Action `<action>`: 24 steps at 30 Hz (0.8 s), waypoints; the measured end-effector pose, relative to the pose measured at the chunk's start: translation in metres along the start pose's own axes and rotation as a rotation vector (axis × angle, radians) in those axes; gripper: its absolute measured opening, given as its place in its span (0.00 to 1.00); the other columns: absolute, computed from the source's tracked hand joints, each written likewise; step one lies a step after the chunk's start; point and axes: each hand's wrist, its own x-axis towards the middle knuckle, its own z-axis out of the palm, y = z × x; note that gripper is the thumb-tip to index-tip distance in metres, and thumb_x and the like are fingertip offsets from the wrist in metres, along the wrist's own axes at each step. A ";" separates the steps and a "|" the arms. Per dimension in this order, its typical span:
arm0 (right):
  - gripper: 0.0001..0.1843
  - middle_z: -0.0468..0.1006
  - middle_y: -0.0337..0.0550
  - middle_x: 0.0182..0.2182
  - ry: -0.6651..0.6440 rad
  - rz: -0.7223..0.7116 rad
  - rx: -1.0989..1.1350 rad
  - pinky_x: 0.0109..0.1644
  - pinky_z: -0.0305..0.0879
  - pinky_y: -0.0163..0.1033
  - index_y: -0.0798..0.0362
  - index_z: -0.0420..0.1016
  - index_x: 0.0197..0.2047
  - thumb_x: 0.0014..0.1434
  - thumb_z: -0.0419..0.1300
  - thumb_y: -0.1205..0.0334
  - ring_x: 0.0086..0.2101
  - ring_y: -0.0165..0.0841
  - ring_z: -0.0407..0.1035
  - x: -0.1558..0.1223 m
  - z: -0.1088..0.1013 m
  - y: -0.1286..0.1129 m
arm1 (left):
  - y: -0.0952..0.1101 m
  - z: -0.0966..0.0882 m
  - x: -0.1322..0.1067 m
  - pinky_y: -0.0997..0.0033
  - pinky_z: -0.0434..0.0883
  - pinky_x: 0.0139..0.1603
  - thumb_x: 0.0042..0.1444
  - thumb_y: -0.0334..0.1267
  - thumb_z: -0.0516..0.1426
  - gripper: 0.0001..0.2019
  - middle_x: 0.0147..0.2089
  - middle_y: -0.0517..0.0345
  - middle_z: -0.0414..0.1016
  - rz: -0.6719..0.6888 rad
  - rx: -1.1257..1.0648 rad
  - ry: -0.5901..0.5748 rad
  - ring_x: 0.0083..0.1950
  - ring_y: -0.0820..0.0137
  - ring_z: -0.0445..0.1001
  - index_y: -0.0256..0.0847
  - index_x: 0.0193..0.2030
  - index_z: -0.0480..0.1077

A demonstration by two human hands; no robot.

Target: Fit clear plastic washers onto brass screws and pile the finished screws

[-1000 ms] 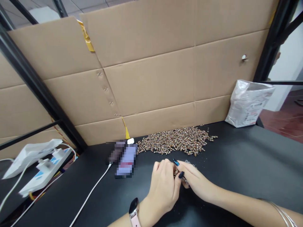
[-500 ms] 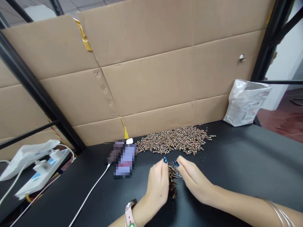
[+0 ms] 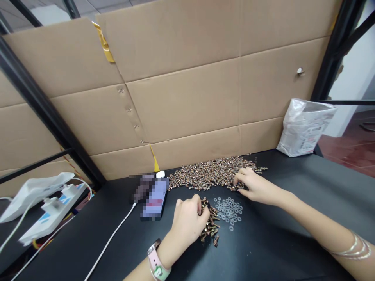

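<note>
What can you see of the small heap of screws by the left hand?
The small heap of screws is a loose jumble of short, coppery-brown metal pieces with heads, pointing every way. It lies on the black table, apart from the big pile at the cardboard wall. The left hand rests curled on its upper left edge; whether it grips any cannot be told. Clear rings lie just to its right.

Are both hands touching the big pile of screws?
No, only the right hand reaches the big pile; the left hand rests on a small heap.
</note>
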 end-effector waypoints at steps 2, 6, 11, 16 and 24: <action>0.08 0.67 0.47 0.35 -0.031 -0.002 -0.015 0.44 0.59 0.43 0.53 0.70 0.36 0.51 0.56 0.72 0.40 0.40 0.61 0.001 0.003 0.009 | 0.000 -0.002 0.000 0.70 0.53 0.34 0.55 0.37 0.50 0.08 0.21 0.66 0.63 0.001 -0.023 0.013 0.24 0.71 0.63 0.41 0.26 0.56; 0.06 0.68 0.47 0.35 -0.042 -0.039 0.005 0.43 0.59 0.42 0.53 0.70 0.34 0.55 0.54 0.71 0.40 0.39 0.61 0.002 0.009 0.009 | 0.002 -0.004 -0.001 0.70 0.54 0.34 0.57 0.37 0.48 0.08 0.21 0.66 0.63 0.022 -0.055 0.016 0.24 0.72 0.62 0.41 0.27 0.55; 0.06 0.69 0.46 0.34 -0.037 -0.097 0.111 0.44 0.58 0.43 0.53 0.69 0.33 0.57 0.53 0.70 0.39 0.38 0.61 0.003 0.002 -0.006 | 0.006 -0.007 -0.002 0.69 0.55 0.36 0.60 0.36 0.45 0.09 0.24 0.65 0.64 0.070 -0.119 0.016 0.27 0.71 0.63 0.41 0.28 0.57; 0.05 0.68 0.44 0.35 -0.036 -0.180 0.314 0.45 0.59 0.42 0.52 0.69 0.35 0.59 0.53 0.67 0.40 0.36 0.61 0.000 -0.004 -0.038 | 0.013 -0.011 -0.005 0.67 0.54 0.39 0.64 0.39 0.43 0.11 0.30 0.62 0.67 0.185 -0.150 -0.001 0.33 0.70 0.64 0.41 0.31 0.59; 0.04 0.67 0.42 0.34 -0.021 -0.154 0.541 0.41 0.60 0.39 0.51 0.68 0.37 0.57 0.55 0.65 0.36 0.34 0.61 -0.007 -0.007 -0.071 | 0.019 -0.011 -0.010 0.66 0.55 0.39 0.65 0.32 0.38 0.13 0.32 0.60 0.64 0.340 -0.109 -0.013 0.34 0.70 0.60 0.41 0.31 0.57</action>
